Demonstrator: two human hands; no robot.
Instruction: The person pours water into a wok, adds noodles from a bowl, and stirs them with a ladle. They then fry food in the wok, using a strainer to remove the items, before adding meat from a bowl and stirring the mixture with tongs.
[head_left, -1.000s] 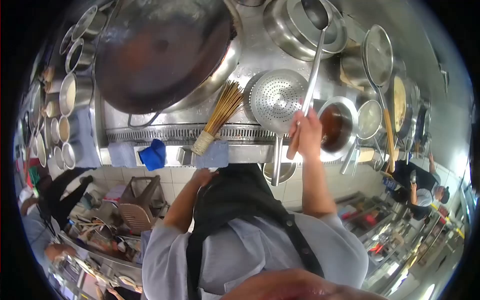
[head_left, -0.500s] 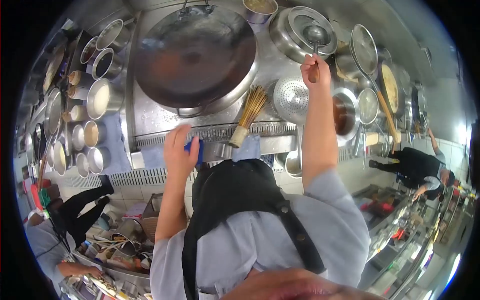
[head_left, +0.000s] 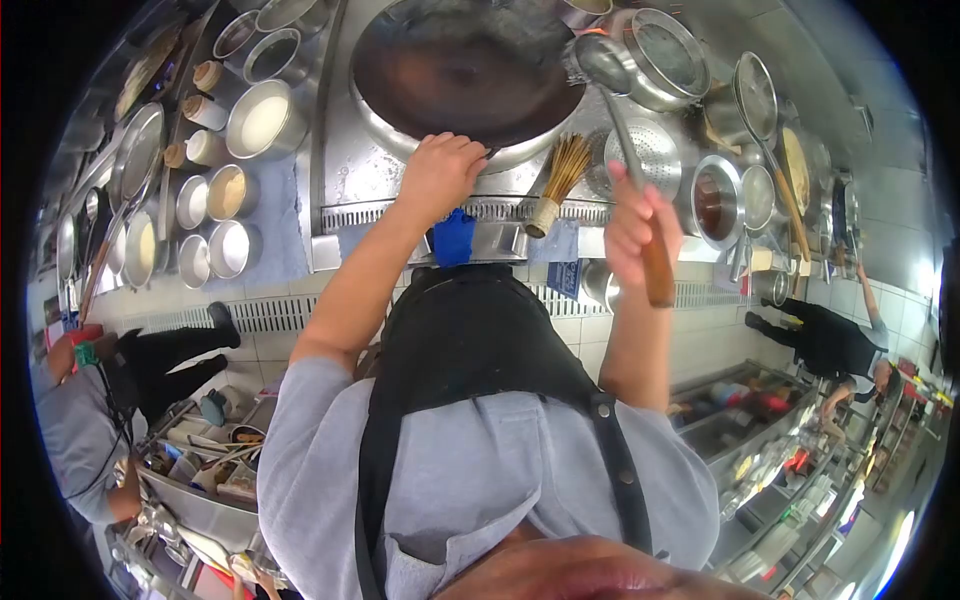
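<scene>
A large dark wok (head_left: 460,75) sits on the steel range in front of me. My left hand (head_left: 442,172) is closed at its near rim, where the small loop handle is covered by my fingers. In my right hand (head_left: 642,228) is a ladle (head_left: 622,125) with a wooden handle, held upright to the right of the wok. The ladle's bowl is at the wok's right rim. A bamboo brush (head_left: 560,180) lies on the range between my hands, beside a perforated skimmer (head_left: 645,155). Below my left hand, a blue cloth (head_left: 453,237) hangs at the range's front edge.
Several metal pots (head_left: 265,120) of sauces and seasonings stand at left. On the right are a steel pot (head_left: 660,60), a bowl of brown liquid (head_left: 715,200) and a long-handled strainer (head_left: 757,95). Co-workers are at far left (head_left: 85,430) and far right (head_left: 835,335).
My left hand has moved from the blue cloth at the range's edge up to the wok's near rim. The ladle has lifted off the steel pot and come left, nearer to the wok.
</scene>
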